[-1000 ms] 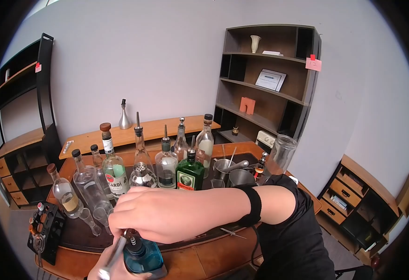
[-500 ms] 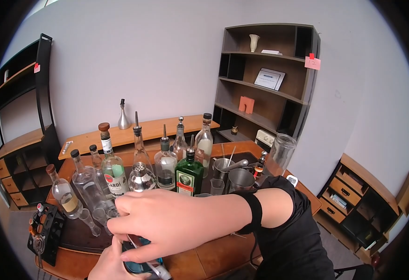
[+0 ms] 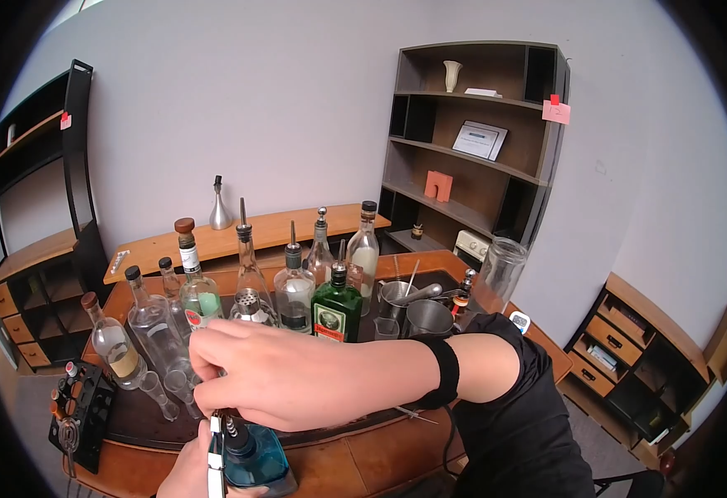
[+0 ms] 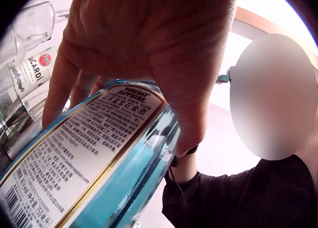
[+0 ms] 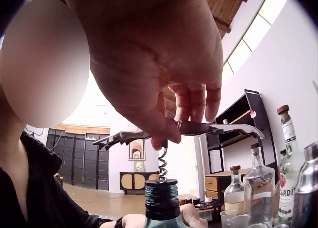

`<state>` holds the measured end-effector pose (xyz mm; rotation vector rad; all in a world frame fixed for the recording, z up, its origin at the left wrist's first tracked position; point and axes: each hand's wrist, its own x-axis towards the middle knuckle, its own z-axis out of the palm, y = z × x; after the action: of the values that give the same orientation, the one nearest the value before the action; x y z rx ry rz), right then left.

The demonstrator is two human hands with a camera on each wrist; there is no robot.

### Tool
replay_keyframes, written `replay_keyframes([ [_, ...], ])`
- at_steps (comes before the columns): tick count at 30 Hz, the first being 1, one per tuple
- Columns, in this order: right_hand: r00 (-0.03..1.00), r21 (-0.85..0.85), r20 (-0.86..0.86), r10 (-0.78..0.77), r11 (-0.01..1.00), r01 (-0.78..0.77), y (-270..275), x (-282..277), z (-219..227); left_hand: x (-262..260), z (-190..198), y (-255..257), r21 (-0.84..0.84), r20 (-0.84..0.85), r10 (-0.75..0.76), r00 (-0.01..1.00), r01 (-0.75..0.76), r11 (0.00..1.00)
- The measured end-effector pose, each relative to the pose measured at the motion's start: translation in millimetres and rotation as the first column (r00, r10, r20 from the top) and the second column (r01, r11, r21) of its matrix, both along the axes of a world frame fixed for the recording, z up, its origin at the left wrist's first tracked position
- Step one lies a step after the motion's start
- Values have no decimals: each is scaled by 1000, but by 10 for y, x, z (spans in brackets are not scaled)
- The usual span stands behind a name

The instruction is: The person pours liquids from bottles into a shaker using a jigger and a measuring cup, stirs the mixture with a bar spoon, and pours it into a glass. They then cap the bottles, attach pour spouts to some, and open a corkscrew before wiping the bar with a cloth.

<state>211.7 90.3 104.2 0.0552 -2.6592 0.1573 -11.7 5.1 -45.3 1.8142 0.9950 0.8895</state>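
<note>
My left hand (image 3: 185,466) grips a square blue gin bottle (image 3: 262,458) at the near edge of the table. In the left wrist view the fingers and thumb wrap the bottle's shoulder, above its printed white label (image 4: 82,148). Over the mouth, my right hand (image 3: 289,373) pinches the middle of a silver waiter's corkscrew (image 5: 203,128). Its arms spread to both sides and its spiral worm (image 5: 163,164) points straight down, the tip at the black-topped neck (image 5: 161,198). In the head view, one metal arm of the corkscrew points toward me.
Behind my hands stand several bottles, among them a green one (image 3: 336,311), with a cocktail shaker (image 3: 252,307). Small glasses (image 3: 161,397) are at the left, beside a black rack of tools (image 3: 81,415). Metal cups (image 3: 430,319) and a tall glass (image 3: 498,274) stand to the right.
The corkscrew has turned over the bottle: its arm pointed down-left, then down-right, and now points toward me. My right hand twisted with it and rose again, while my left hand stayed on the bottle.
</note>
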Motion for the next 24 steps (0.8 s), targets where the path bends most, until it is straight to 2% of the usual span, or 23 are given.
replay_keyframes([
  [2, 999, 58, 18, -39, 998, 38, 8, -3, 37, -8, -24, -15, -41, 49, 2, 999, 0, 999],
  [4, 958, -200, 275, -76, 971, 135, 30, -9, 44, -4, -24, -21, -81, 98, 5, 995, 3, 997],
  [7, 975, -287, 219, -35, 953, 99, 21, 10, 69, 26, 59, -13, -100, 72, 3, 997, 4, 995],
  [9, 986, -299, 169, -10, 952, 61, 7, -1, 58, 64, 171, -24, 206, -239, 103, 965, -54, 977],
  [11, 993, -309, 116, 15, 951, 22, 1, -8, 53, 69, 149, -2, 161, -218, 93, 972, -58, 985],
  [13, 982, -228, 189, 28, 973, 16, 6, -12, 63, 47, 117, 14, 264, -290, 99, 952, -19, 964],
  [14, 982, -228, 187, 29, 974, 15, 2, -12, 72, 47, 108, 13, 265, -292, 99, 951, -20, 964],
  [16, 982, -399, 191, 11, 915, 68, -12, -6, 101, 49, 94, 10, 220, -223, 100, 970, -50, 974],
  [17, 982, -398, 190, 11, 915, 67, -15, -5, 131, 50, 92, 10, 221, -224, 101, 969, -50, 974],
  [19, 938, -361, 334, -87, 908, 213, -15, -4, 188, 54, 89, 12, 224, -231, 105, 967, -52, 973],
  [20, 938, -360, 334, -87, 909, 212, 27, -17, 122, 51, 84, 15, 225, -231, 106, 967, -53, 973],
  [22, 998, -166, 35, 49, 985, -43, 121, -61, -32, 31, 65, 31, 231, -231, 91, 969, -36, 972],
  [23, 998, -166, 34, 48, 985, -42, 122, -56, -45, 8, -13, 45, 231, -232, 90, 969, -35, 972],
  [24, 998, -108, -23, 57, 992, -59, 111, -53, -49, -23, -141, 62, 91, -124, 47, 991, -36, 995],
])
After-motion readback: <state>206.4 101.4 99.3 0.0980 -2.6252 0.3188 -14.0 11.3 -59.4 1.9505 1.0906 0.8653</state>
